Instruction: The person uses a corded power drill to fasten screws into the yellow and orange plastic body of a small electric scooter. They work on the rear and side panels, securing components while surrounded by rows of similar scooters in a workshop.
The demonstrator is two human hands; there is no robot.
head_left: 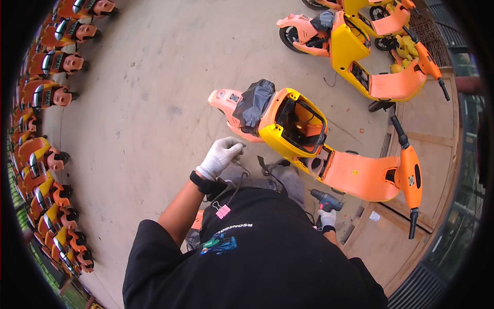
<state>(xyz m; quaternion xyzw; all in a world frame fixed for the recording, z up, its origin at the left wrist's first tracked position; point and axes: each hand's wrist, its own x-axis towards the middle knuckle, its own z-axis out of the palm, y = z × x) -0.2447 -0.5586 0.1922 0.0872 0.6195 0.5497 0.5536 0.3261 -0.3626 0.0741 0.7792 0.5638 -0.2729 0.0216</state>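
Two gloved hands work beside the scooter (pixel 314 139): the left hand (pixel 220 156), fingers curled together, sits just left of its yellow body, while the right hand (pixel 327 217) below it is clamped on a drill (pixel 325 200). Far left, helmets (pixel 51 95) line the floor; more scooters (pixel 360 46) stand beyond

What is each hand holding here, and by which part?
The right hand grips a cordless drill by its handle. The left hand is closed; whether it holds anything cannot be told.
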